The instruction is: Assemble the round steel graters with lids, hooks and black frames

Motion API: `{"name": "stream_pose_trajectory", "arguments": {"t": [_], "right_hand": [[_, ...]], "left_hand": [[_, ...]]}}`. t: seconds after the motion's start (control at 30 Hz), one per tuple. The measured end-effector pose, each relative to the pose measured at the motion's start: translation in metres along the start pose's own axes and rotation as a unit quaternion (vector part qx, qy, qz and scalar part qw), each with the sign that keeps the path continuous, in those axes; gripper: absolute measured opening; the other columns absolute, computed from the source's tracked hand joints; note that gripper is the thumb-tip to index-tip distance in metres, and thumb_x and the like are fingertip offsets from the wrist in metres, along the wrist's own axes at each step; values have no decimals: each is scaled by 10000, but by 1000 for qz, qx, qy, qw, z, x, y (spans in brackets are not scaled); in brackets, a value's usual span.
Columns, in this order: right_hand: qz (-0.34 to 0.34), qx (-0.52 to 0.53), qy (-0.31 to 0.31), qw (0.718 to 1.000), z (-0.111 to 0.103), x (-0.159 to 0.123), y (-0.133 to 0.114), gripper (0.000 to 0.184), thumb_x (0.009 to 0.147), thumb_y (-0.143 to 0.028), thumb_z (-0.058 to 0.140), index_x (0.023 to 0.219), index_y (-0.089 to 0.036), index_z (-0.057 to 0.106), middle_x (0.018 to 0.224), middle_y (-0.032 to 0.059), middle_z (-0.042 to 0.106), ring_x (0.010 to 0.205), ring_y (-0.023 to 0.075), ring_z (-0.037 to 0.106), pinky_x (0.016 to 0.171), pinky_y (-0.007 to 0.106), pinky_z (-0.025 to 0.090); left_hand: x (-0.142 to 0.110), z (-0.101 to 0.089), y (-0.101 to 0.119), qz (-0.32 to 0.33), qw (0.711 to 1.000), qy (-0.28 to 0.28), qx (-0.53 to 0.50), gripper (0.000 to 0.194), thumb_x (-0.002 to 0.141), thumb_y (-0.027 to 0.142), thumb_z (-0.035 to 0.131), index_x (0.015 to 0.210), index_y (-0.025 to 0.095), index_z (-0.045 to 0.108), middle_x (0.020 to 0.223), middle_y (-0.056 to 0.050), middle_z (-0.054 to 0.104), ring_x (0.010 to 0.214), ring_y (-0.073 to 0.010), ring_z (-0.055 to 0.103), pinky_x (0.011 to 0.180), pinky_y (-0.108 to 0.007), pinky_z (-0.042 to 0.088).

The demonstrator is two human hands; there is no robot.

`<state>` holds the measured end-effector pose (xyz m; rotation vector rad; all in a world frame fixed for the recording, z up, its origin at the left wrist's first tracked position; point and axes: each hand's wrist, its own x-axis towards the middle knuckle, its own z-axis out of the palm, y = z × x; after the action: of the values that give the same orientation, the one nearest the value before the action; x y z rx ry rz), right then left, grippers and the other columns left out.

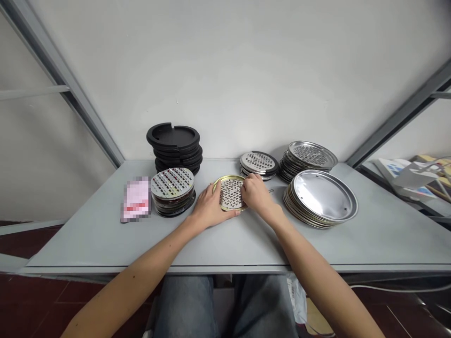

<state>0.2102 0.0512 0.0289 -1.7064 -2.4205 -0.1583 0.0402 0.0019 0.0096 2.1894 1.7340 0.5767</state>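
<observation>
A round perforated grater disc with a gold rim (229, 191) lies on the grey table (105, 234) in the middle. My left hand (208, 206) cups its left edge, fingers curled around the rim. My right hand (256, 193) presses on its right edge with bent fingers. A small wire piece lies just right of my right hand.
A stack of black round rings (175, 145) stands at the back left, and a stack of assembled discs (173, 190) in front of it beside a pink card (136, 199). Stacks of perforated plates (259, 164), (309, 158) and plain steel plates (322, 197) sit to the right.
</observation>
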Motion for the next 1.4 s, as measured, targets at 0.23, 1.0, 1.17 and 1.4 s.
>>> {"name": "stream_pose_trajectory", "arguments": {"t": [0.23,1.0,1.17,1.4], "right_hand": [[17,-14,-9,1000,-6,-6,-3,302,896,-109,392,922,-48,687,1016,182,619,967,247,519,878,325,372],[61,10,-43,997,-9,-5,6,250,887,-195,445,919,-119,681,1041,148,630,1033,274,558,736,316,425],[78,13,-58,995,-2,-8,8,272,900,-208,430,938,-105,679,1017,159,628,973,252,586,731,307,417],[118,14,-32,992,-7,-14,9,287,913,-219,411,928,-109,676,1038,152,618,831,217,633,678,287,403]], "left_hand": [[1,-1,2,-15,1000,-8,13,1241,618,738,640,1506,89,65,1416,-215,411,1299,-368,415,1038,-418,355],[4,2,2,-8,999,-3,32,1206,596,756,636,1487,108,148,1473,-214,363,1358,-363,351,1074,-431,307],[4,3,1,-4,999,-4,38,1209,592,758,636,1481,91,161,1467,-224,370,1351,-363,359,1075,-436,311],[4,6,0,0,999,22,39,1140,619,740,629,1469,120,187,1443,-207,399,1338,-353,377,1068,-444,318]]}}
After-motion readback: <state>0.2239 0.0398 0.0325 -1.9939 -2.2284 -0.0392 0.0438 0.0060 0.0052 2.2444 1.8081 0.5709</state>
